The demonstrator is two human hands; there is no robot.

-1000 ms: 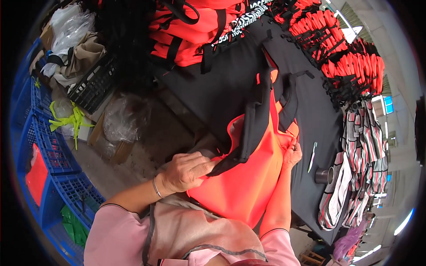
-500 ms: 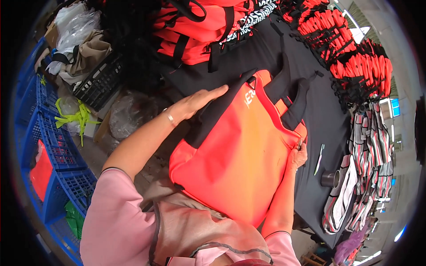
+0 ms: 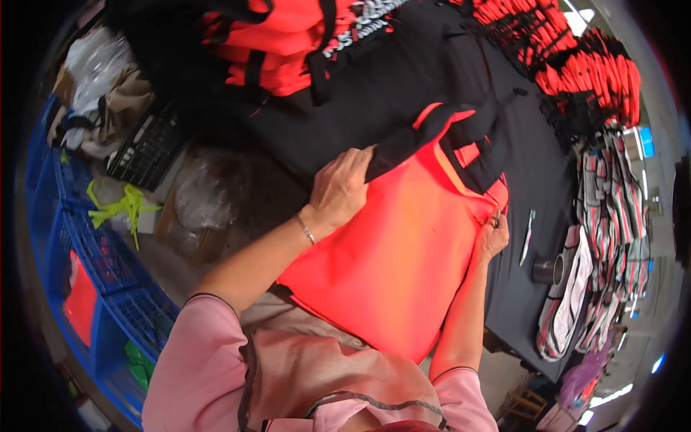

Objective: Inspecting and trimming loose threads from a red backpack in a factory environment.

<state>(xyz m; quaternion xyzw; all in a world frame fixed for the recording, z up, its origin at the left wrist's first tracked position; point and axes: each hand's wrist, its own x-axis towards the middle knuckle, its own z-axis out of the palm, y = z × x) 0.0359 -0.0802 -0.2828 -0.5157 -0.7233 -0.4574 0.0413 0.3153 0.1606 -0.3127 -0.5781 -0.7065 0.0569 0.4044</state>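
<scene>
My left hand point(image 3: 342, 189) lay curled over the black top band of the orange bag point(image 3: 403, 245), fingers closed on it, while my right hand point(image 3: 493, 236) pinched the bag's right edge. The bag hung over the near edge of the black counter point(image 3: 533, 158). More orange bags point(image 3: 281, 43) were heaped at the counter's far edge, striped ones point(image 3: 612, 216) along its right edge. Blue crates point(image 3: 93, 266) stood on the floor at my left.
</scene>
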